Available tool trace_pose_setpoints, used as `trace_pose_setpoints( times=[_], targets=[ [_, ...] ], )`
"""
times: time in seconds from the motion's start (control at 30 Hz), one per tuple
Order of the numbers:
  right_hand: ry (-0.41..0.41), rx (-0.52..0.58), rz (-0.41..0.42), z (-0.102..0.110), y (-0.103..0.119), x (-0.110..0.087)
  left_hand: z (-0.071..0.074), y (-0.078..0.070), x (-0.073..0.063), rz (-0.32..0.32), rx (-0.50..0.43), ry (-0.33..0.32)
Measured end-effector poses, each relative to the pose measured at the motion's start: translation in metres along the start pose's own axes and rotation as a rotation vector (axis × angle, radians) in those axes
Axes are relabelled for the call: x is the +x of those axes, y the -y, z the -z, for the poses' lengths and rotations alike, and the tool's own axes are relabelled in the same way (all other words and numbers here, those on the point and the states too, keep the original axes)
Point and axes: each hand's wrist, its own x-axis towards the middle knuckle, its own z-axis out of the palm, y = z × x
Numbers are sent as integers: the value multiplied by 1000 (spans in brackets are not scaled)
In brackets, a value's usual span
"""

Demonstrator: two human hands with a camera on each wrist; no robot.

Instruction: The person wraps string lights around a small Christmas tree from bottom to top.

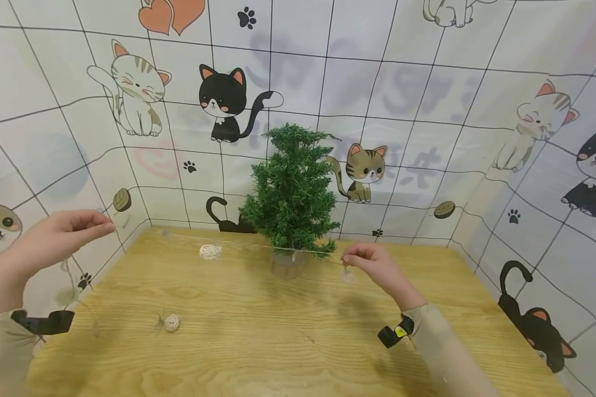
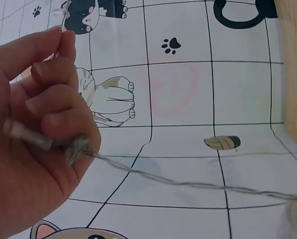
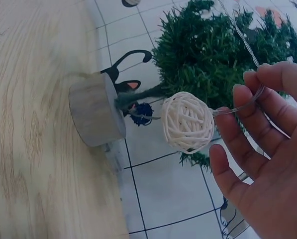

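Note:
A thin clear string-light wire [image 1: 243, 245] runs between both raised hands, passing in front of the base of a small green artificial tree [image 1: 293, 187]. My left hand [image 1: 62, 234] pinches one part of it between thumb and fingertip. In the left wrist view, another twisted strand [image 2: 188, 184] trails past the palm from a small blurred fitting. On the other side, my right hand [image 1: 372, 266] pinches the wire beside the tree. A white woven ball [image 3: 188, 122] hangs from the wire just by those fingertips.
More woven balls lie on the wooden table, one [image 1: 210, 252] near the back edge and another [image 1: 171, 322] at front left. The tree stands on a round wooden base [image 3: 96, 109], with a dark blue ball [image 3: 142, 114] near it. Cat-printed sheeting [image 1: 298, 71] encloses the table.

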Motion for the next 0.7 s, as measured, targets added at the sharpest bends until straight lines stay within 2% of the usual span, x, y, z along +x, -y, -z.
trace_pose_setpoints(
  times=[0.13, 0.23, 0.33, 0.53, 0.7],
  targets=[
    [55, -74, 48, -4, 8, 0, 11, 3, 8, 5, 66, 16],
    [69, -112, 99, -6, 12, 0, 18, 5, 14, 17, 64, 14],
    [59, -134, 110, -8, 18, 2, 24, 6, 19, 40, 54, 3],
    [26, -157, 124, -10, 29, 6, 25, 3, 25, 87, 63, -17],
    [27, -183, 157, -10, 36, 11, 28, 3, 28, 91, 80, -67]
  ],
)
